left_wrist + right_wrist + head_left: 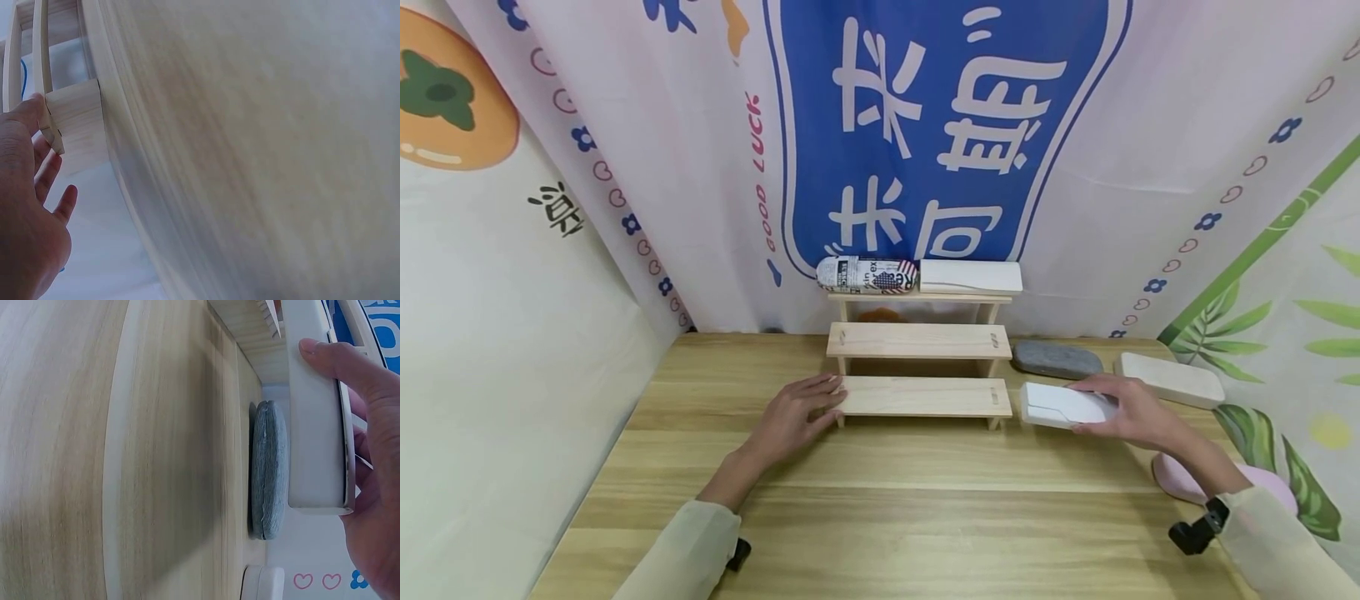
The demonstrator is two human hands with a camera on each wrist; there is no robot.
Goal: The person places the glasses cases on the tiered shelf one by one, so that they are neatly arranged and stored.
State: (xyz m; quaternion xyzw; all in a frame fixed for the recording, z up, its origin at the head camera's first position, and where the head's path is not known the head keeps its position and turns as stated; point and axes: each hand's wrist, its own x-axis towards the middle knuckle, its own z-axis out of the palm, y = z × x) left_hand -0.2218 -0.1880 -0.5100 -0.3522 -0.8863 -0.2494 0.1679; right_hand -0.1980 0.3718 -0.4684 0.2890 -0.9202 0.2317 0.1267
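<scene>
A three-step wooden stand stands at the back of the table. At the left end of its lowest step, my left hand holds the corner, thumb at the front and fingertips at the board's end in the left wrist view. My right hand grips a white glasses case with a flap line, just right of that step. The right wrist view shows the thumb across one face of the case, its far fingers partly hidden. A newspaper-and-flag print glasses case and another white glasses case lie on the top step.
A grey glasses case lies right of the stand, with an off-white case farther right. Partly behind the right forearm is a pink case. A printed curtain hangs right behind the wooden table.
</scene>
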